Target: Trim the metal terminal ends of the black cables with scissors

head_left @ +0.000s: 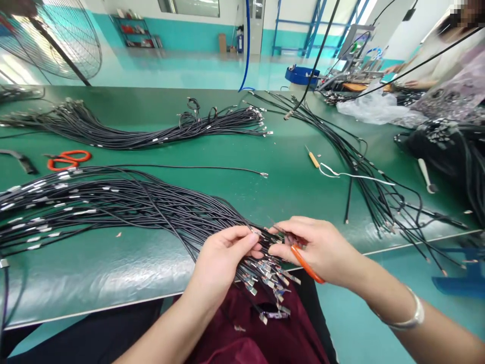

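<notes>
Left hand (223, 253) pinches cable bundle (113, 207) | right hand (318, 247) grips scissors (305, 265) | spare scissors (68, 159) far left

No text, label, brand, number or sign can be read anywhere. The tags (265, 270) on the near cables (113, 205) and the near scissors (307, 268) are seen without legible marking. The items on the far shelf (132, 30) are too blurred to be made out.

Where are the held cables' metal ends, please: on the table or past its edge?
Past the edge: the metal ends hang beyond the table, over the lap.
</notes>
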A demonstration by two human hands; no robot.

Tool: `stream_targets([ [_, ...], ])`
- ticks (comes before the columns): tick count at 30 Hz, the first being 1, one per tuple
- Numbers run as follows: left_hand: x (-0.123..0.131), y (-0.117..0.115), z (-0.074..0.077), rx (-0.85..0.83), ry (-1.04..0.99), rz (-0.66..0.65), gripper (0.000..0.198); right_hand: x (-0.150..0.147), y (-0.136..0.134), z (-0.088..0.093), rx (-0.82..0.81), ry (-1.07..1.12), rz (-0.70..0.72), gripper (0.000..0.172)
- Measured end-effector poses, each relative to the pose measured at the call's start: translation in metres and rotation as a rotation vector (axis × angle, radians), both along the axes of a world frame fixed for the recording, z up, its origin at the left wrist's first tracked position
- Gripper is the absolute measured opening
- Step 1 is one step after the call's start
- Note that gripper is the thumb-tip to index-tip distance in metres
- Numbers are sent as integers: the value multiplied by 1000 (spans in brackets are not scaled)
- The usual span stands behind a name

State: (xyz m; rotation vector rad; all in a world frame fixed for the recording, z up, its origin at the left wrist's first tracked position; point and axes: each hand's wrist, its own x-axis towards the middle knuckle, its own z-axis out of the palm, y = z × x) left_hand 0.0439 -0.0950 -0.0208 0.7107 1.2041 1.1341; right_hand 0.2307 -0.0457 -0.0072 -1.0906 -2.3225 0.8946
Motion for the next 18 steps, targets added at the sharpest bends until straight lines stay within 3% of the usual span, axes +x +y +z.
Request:
stream_targets([
  [2,-2,0,0,-1,48,-18,11,3,1,-1,171,-137,85,28],
  [5,-2,0,0,3,80,-19,9,2,2,-3,285,-243,141,35],
  [18,-2,0,-2,62,105,-54,9,1,3,-9,441,-349,203,39],
])
